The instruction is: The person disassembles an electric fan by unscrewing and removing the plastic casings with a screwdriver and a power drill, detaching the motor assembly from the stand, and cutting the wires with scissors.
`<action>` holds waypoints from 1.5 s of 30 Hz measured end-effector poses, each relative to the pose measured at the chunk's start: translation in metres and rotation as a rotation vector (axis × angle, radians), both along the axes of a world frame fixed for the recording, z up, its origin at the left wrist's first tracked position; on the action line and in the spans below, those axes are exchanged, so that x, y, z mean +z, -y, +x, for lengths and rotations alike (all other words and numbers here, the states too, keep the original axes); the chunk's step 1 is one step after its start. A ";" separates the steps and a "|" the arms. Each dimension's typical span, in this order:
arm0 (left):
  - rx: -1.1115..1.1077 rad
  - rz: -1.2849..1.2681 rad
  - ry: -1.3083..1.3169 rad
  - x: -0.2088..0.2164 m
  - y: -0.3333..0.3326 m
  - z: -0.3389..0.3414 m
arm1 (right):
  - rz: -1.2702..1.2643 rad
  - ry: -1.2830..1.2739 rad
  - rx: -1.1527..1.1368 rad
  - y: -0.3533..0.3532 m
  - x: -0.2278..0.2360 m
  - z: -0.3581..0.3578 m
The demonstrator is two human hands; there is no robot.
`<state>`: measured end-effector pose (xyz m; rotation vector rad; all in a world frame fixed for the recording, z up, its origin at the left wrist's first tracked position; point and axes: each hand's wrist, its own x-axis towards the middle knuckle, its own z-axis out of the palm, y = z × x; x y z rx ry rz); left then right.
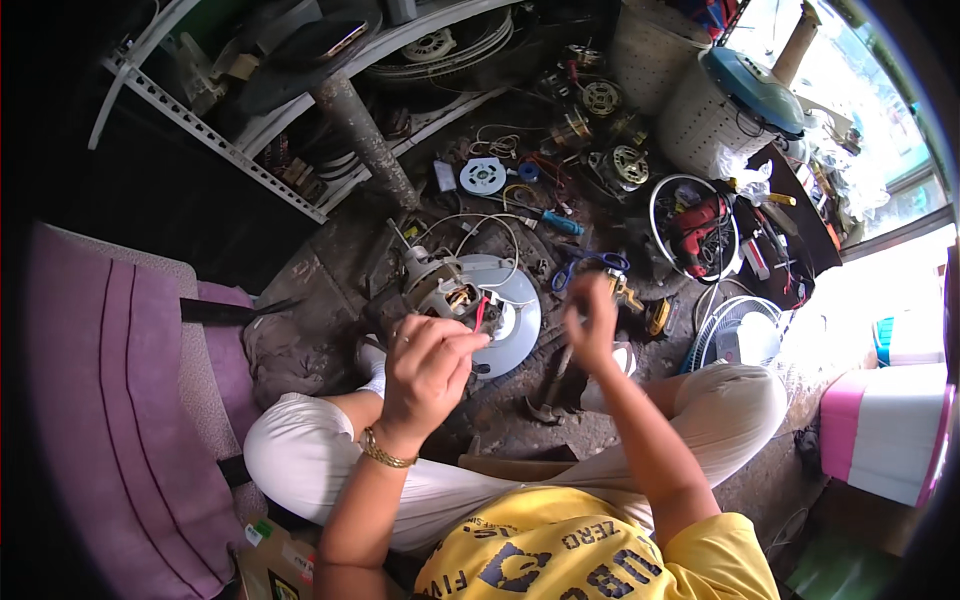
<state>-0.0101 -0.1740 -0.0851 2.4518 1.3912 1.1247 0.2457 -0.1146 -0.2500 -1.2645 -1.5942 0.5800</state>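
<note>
An electric fan's motor [448, 292] with exposed windings rests on its round grey base [522, 330] on the floor before me. My left hand [428, 365] is closed at the near side of the motor, thumb and forefinger pinched at the lower end of a red wire [482, 312]. A white cord [518, 250] loops over the base. To the right, my right hand [592, 315] is raised, its fingers bent and smeared by motion. Just beyond it lie blue-handled scissors [590, 266]; whether the hand touches them is hidden. A hammer [546, 408] lies nearer my legs.
Loose motors [628, 165], a white disc [482, 176] and a blue-handled screwdriver [562, 222] lie farther off. A white-rimmed basket [652, 215] holds a red drill [700, 228]. At right stand a fan cage [705, 335] and a pink-white box [880, 435]; a purple seat [120, 420] is left.
</note>
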 end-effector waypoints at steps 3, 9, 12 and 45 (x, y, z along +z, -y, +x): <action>-0.032 0.079 0.057 -0.012 -0.002 0.021 | -0.180 0.500 -0.310 -0.056 -0.130 0.113; -0.053 -0.274 0.342 0.006 -0.012 -0.006 | -0.564 1.123 -0.198 -0.065 -0.240 0.156; -0.116 -0.185 0.243 0.026 -0.042 -0.008 | -0.688 1.036 -0.235 -0.084 -0.248 0.174; -0.320 -0.390 -0.308 0.053 -0.153 -0.032 | -1.379 -0.014 -1.787 0.037 -0.297 0.290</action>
